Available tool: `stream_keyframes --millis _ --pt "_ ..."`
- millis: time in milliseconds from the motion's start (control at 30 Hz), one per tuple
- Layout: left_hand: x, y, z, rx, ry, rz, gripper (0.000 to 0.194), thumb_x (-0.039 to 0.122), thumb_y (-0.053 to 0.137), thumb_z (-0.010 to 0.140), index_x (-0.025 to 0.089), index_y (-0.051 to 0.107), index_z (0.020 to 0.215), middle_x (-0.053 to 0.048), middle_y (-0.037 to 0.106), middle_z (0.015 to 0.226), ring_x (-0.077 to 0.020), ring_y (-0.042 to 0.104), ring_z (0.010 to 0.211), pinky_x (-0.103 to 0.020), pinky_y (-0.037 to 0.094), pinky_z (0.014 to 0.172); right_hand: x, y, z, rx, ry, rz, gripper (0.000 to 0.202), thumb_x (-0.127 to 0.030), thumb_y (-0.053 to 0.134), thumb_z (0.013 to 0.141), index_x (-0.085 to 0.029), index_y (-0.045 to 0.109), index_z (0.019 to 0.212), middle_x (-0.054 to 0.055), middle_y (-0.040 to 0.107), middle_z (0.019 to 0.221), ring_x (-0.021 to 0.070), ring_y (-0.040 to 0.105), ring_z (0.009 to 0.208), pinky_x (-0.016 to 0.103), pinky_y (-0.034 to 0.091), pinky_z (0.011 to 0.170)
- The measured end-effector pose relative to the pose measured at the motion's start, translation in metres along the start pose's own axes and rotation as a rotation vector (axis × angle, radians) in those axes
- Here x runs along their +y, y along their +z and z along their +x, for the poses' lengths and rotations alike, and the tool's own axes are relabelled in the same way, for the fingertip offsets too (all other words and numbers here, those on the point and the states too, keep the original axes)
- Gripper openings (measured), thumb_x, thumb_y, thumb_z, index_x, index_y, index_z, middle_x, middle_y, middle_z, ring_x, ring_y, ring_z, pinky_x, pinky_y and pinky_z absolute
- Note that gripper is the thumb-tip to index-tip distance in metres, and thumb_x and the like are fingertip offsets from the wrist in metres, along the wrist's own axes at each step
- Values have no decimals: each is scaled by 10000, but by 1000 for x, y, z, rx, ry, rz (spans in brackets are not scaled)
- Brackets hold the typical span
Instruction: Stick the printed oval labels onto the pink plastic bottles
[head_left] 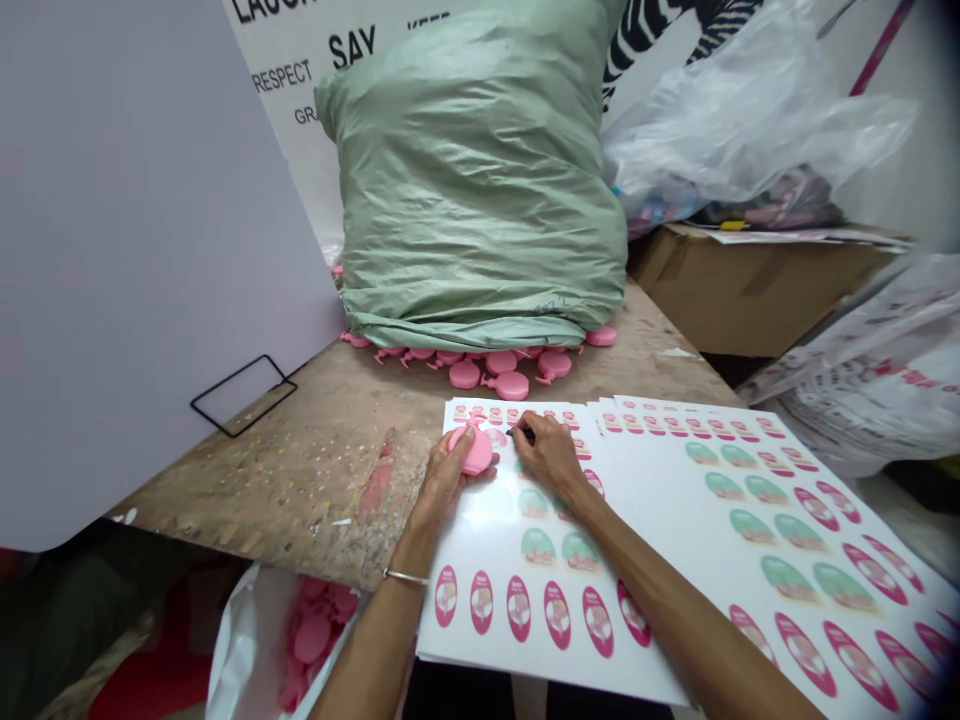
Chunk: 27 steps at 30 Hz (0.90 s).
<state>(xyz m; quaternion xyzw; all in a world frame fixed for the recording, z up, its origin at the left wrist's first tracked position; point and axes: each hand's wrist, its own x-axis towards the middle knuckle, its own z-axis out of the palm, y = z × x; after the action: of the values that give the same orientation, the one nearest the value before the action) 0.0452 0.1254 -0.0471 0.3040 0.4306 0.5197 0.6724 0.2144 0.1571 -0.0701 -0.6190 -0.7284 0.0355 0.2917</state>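
Note:
My left hand (450, 468) is closed round a pink round plastic piece (474, 452) with a narrow shaped end pointing away from me. It is held over the left part of a white sticker sheet (480, 530), printed with pink ovals, green domes and small pink labels. My right hand (551, 450) pinches a small dark thin tool (517, 433), its tip close to a pale pink sticker (496, 438) beside the pink piece. What kind of tool it is, I cannot make out. My right forearm lies across the sheet.
A second stack of sticker sheets (675, 520) lies to the right. Behind, a large green sack (480, 180) stands over several pink pieces (512, 385). A cardboard box (750, 290) is at the back right. Below the table edge, a white bag (240, 640) holds more pink pieces.

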Motion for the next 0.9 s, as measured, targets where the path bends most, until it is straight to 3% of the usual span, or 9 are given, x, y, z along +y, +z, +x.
stream_keyframes --millis 767,900 --pt "2 3 0 45 -25 4 438 422 708 755 118 556 1031 -141 646 1013 -224 706 760 -315 602 611 -6 2 -2 34 -44 -51 167 -358 556 852 -196 575 820 51 661 800 217 519 809 339 252 770" --pt "-1 3 0 42 0 -33 423 434 699 762 128 553 1015 -123 657 964 -213 703 775 -311 601 649 -7 0 -2 83 -20 69 206 -398 596 815 -194 581 797 55 651 788 218 534 820 349 289 818"
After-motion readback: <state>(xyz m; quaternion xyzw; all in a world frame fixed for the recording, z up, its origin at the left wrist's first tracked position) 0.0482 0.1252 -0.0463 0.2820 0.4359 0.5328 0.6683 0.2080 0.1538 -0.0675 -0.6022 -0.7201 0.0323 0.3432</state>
